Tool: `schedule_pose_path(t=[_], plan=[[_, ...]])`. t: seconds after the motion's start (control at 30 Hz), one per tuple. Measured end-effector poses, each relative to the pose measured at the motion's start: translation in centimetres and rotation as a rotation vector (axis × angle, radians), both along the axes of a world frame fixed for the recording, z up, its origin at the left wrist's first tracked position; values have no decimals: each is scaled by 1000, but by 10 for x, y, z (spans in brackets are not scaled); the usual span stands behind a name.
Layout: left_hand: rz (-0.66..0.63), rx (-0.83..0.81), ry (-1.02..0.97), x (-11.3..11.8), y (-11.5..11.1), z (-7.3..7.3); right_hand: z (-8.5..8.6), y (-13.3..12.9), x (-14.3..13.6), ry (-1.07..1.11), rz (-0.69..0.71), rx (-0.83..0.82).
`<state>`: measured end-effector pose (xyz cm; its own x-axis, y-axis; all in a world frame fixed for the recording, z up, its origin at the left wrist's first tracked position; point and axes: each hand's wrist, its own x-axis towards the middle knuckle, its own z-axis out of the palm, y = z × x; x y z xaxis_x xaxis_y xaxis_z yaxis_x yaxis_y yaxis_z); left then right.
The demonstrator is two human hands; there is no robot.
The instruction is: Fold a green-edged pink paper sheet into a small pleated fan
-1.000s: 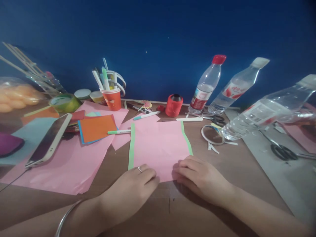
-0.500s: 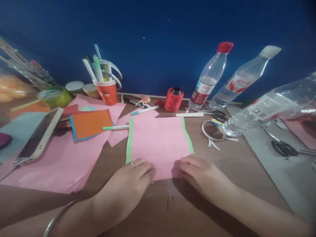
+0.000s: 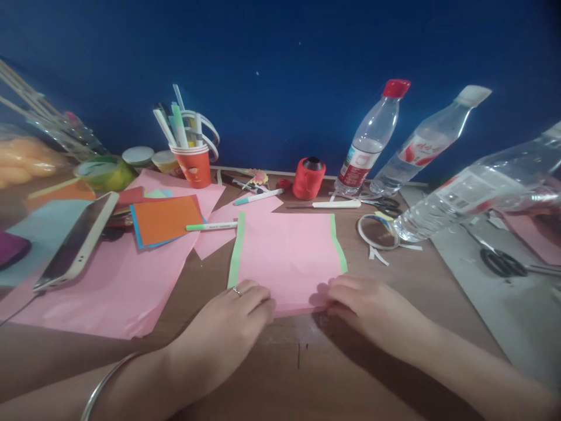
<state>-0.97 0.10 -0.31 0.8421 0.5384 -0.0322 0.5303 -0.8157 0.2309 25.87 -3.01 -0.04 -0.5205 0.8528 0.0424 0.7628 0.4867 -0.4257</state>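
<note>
A pink sheet of paper [image 3: 287, 251] with a green strip down each side lies before me, its near edge bowed slightly. My left hand [image 3: 239, 316], with a ring and a bracelet, grips the near left corner between curled fingers. On the opposite corner, my right hand [image 3: 366, 301] has its fingers closed on the same edge. Both thumbs are mostly hidden. A green-capped marker [image 3: 214, 226] lies against the sheet's left side, and a white-handled knife [image 3: 335, 204] rests just beyond its far edge.
Left are orange paper [image 3: 166, 219], a phone [image 3: 79, 242] and larger pink sheets [image 3: 127, 292]. Behind stand a red cup [image 3: 193, 166] of pens and a red thread spool [image 3: 309, 178]. Plastic bottles [image 3: 366, 146], a tape roll [image 3: 377, 232] and scissors [image 3: 504, 261] are to the right.
My right hand has slid a little to the right along the near edge. The pink sheet has shifted slightly right, and its far edge sits a bit nearer. My left hand has hardly moved.
</note>
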Motion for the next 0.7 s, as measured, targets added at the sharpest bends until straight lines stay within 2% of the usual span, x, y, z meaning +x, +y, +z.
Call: schedule_pose_path(t=[0.33,0.5,0.7], plan=[[-10,27,105,-1,1,5,12,0,14,-182,-34,-129],[-27,48,92,0,0,4,10,-3,2,-160,-28,-35],[-33,19,38,3,2,3,-8,-4,-11,-52,117,109]])
